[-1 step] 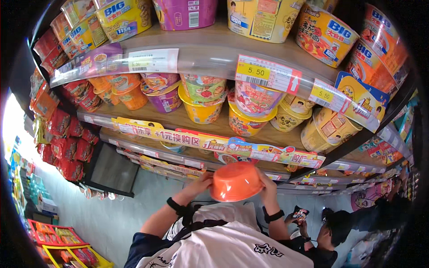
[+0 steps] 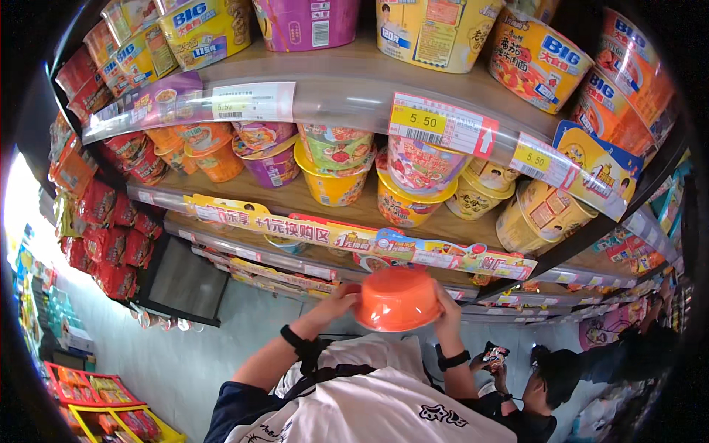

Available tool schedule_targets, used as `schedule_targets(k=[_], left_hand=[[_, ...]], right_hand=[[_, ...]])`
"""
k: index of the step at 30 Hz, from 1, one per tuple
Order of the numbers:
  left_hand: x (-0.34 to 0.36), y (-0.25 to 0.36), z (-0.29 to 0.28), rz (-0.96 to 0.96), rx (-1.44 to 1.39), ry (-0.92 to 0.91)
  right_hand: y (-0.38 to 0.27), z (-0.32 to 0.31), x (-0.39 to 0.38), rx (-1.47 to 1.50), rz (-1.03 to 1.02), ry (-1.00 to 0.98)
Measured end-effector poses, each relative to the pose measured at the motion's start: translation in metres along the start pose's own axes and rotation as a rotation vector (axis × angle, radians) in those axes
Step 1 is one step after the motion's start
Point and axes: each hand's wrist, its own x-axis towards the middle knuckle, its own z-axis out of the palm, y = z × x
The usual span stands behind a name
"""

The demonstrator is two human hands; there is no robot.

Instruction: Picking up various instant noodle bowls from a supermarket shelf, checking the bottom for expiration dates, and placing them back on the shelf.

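Shop aisle, shelving along the far side. Orange bowl (image 2: 396, 299) held up off the floor, in front of the lower shelves; left hand (image 2: 341, 301) closed on its left wall, right hand (image 2: 448, 306) on its right, the bowl gripped between the two. Fingertips partly hidden behind it. Black bands on both wrists. Top shelf (image 2: 325, 66): wood-toned board, clear curved edge strip with price labels, large noodle tubs (image 2: 304, 22) in yellow, purple and orange standing along it. Shelf below (image 2: 292, 196): smaller cups, orange, purple and yellow, some stacked; a pale yellow one (image 2: 543, 214) tilted at the right end, by a dark upright. Colourful printed strip (image 2: 295, 227) along that edge; lower tiers show further down. Far left: red packets (image 2: 111, 244) hanging in a cluster, a dark grey panel (image 2: 185, 284) beside them. Floor (image 2: 247, 343) pale grey, glossy. Near left: red and yellow display racks (image 2: 111, 405) with packets. Near right: another person (image 2: 546, 391) in dark clothing, holding a small dark printed item (image 2: 495, 355).
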Motion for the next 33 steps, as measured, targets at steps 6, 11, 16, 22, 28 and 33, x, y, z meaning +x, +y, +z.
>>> schedule_targets(k=[6,11,16,22,28,33], left_hand=[[0.053,0.016,0.059,-0.009,-0.050,-0.310],[0.106,-0.015,0.094,-0.041,0.268,-0.282],[0.116,-0.031,0.093,0.229,0.359,-0.260],[0.103,-0.005,0.089,0.353,0.496,-0.402],[0.046,0.062,0.065,0.342,0.630,-0.448],[-0.022,0.146,0.035,0.437,0.539,-0.160]], right_hand=[[0.042,-0.031,-0.029,-0.135,0.023,0.519],[0.040,-0.048,-0.018,-0.050,0.114,0.613],[0.050,-0.049,-0.010,-0.506,0.146,0.595],[0.044,-0.035,0.027,-0.154,0.305,0.738],[0.079,-0.005,0.025,-0.582,0.251,0.364],[0.009,-0.010,0.031,-0.269,0.262,-0.006]])
